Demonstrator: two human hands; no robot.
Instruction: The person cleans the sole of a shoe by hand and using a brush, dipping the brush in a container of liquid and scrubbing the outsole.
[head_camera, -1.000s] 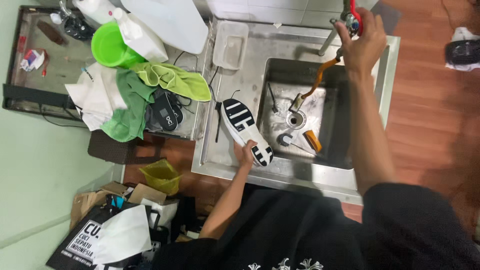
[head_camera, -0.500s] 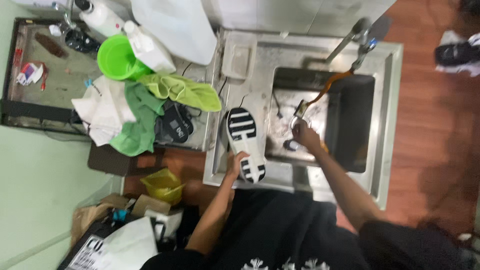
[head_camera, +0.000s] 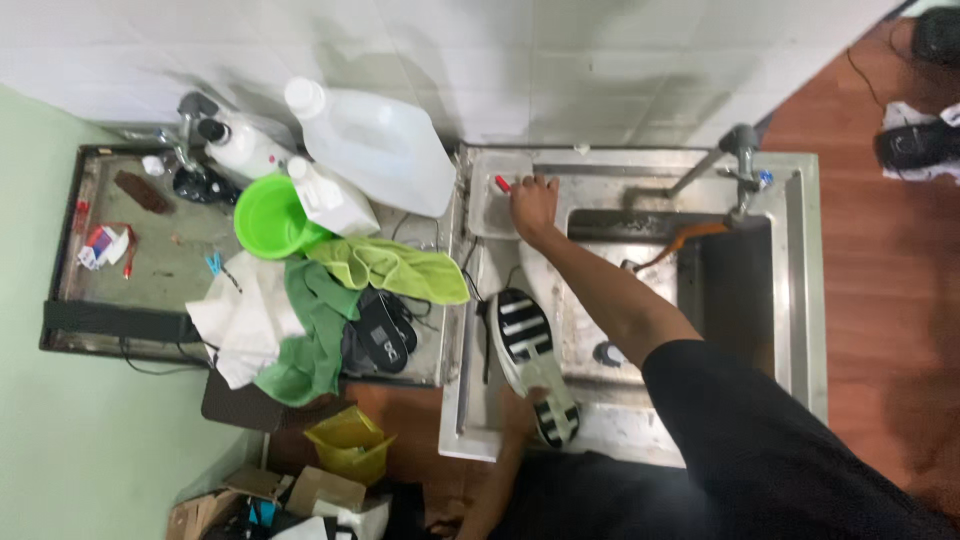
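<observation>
Right hand (head_camera: 533, 203) fingers pinch small red object (head_camera: 502, 184) over clear plastic tray (head_camera: 485, 215). Left hand (head_camera: 520, 410) grips black-and-white shoe (head_camera: 530, 362), fingers hidden, on steel sink (head_camera: 800, 300) rim; shoe may slide into basin.

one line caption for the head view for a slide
Left hand holds a sneaker on the sink rim; right hand reaches a tray.

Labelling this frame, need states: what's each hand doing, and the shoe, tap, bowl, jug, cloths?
Right hand: reaching into the small tray, at a red item; grip unclear.
Left hand: under the shoe, holding it.
Shoe: sole up, on sink edge.
Tap: no water visible.
Green bowl: upright, looks empty.
Jug: on its side, capped.
Cloths: heaped, crumpled.
</observation>
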